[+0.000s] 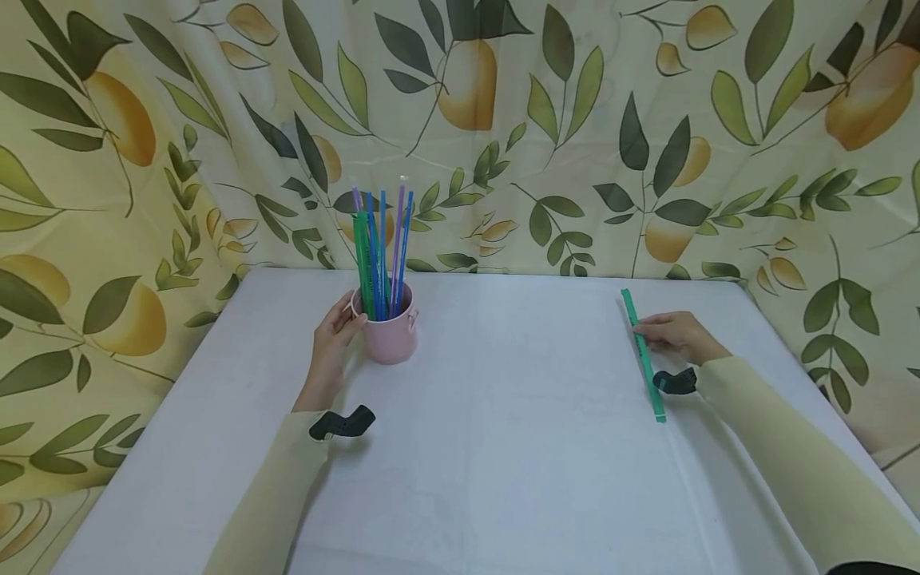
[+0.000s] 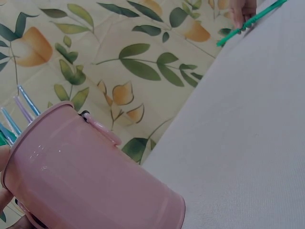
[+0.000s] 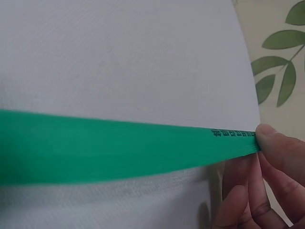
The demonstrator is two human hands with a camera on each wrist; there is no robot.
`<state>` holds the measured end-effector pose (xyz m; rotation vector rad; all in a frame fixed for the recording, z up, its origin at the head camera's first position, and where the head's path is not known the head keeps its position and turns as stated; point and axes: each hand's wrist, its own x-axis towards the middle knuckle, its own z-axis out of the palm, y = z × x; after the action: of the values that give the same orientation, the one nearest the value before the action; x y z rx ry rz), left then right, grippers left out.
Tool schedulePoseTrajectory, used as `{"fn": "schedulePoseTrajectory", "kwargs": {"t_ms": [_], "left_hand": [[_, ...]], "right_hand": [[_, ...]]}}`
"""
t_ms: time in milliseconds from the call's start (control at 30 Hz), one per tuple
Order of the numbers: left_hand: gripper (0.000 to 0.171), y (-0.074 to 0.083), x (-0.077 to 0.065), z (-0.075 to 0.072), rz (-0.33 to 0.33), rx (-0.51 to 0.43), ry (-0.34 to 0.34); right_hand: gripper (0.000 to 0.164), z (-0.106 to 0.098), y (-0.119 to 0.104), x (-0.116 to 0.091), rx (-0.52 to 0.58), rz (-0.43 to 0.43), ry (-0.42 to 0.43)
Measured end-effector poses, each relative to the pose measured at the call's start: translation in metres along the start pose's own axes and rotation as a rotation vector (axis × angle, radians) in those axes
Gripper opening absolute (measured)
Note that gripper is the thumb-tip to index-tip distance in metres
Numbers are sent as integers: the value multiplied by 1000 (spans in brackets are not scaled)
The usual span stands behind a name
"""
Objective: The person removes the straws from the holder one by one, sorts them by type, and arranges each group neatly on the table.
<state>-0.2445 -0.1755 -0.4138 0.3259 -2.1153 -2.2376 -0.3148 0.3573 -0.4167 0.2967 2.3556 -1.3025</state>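
At the left of the table, my left hand (image 1: 333, 335) grips the rim of a small pink bucket (image 1: 391, 342) with side handles. Blue and purple straws (image 1: 402, 247) and green wrapped ones stand upright in it. In the left wrist view the bucket (image 2: 105, 171) fills the lower left, and only bits of the fingers (image 2: 4, 157) show. Over on the right, my right hand (image 1: 679, 334) pinches a long green wrapped straw (image 1: 644, 355) by its upper part. The right wrist view shows its flat green wrapper (image 3: 119, 148) with black print near the thumb.
A white cloth (image 1: 503, 447) covers the table. Behind it hangs a curtain (image 1: 489, 160) printed with leaves and fruit. Black wrist mounts (image 1: 342, 422) stick out from both sleeves.
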Motion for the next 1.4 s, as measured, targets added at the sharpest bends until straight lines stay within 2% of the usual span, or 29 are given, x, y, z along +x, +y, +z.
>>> {"fn": "schedulePoseTrajectory", "kwargs": {"t_ms": [267, 733, 1100, 1400], "left_hand": [[57, 1, 0, 1, -24, 15, 11], [57, 3, -1, 4, 1, -4, 12], [57, 2, -1, 3, 0, -6, 10], [57, 2, 1, 2, -21, 5, 16]], "right_hand": [[53, 4, 3, 3, -42, 45, 8], [47, 6, 4, 5, -51, -21, 41], [55, 5, 4, 6, -84, 4, 20], [54, 4, 2, 5, -116, 13, 10]]}}
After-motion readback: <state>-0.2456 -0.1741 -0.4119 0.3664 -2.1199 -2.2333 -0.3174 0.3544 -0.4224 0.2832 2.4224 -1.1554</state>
